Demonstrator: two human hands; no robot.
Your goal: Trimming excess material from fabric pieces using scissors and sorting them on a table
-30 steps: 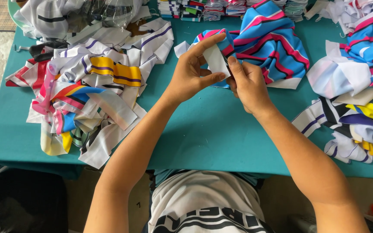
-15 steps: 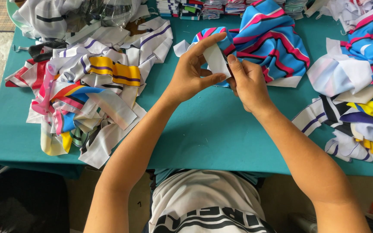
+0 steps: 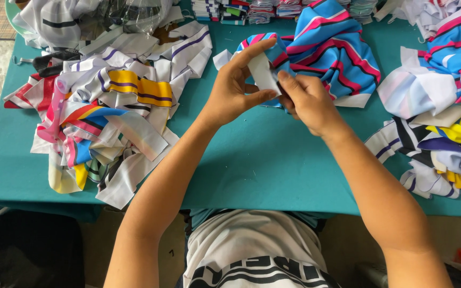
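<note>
**Both hands on a white strip**

Above the middle of the teal table (image 3: pixel 252 165), I pinch a small white fabric strip (image 3: pixel 263 73) between thumb and forefinger of my left hand (image 3: pixel 236 88). My right hand (image 3: pixel 308 101) meets it at 3 o'clock, fingers curled closed on its lower edge. Behind, at 12 o'clock, lies a blue-and-pink striped cloth (image 3: pixel 332 50) (bunched up). Mixed fabric scraps (image 3: pixel 108 112) sit at 9 o'clock.

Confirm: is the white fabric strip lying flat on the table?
No: both hands, left hand and right hand, pinch the white strip up above the teal table.
</note>
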